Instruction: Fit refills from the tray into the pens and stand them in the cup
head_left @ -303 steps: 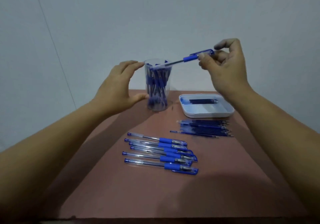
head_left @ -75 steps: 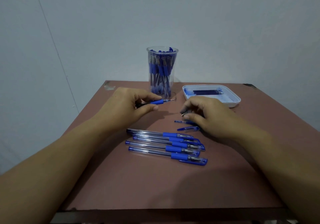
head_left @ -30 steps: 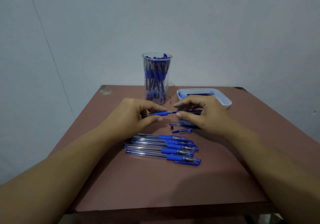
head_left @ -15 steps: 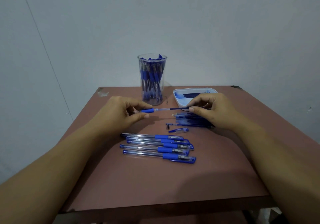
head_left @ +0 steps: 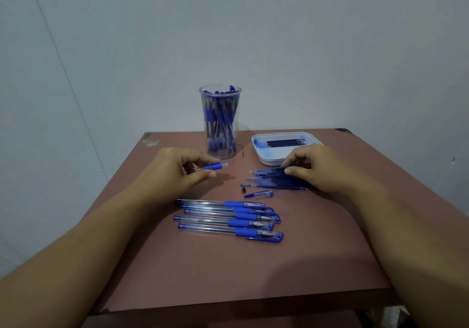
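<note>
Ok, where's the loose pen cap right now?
Head view: pen cap lies right of centre on the table, between the refill pile and the row of pens.

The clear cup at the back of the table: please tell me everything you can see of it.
The cup is a tall, clear tumbler, plastic by its look, slightly narrower at the base. It stands upright on the brown table near the far edge, left of the white tray and apart from it. It is packed with blue-gripped pens, some caps rising above its rim. No hand touches it.
</note>
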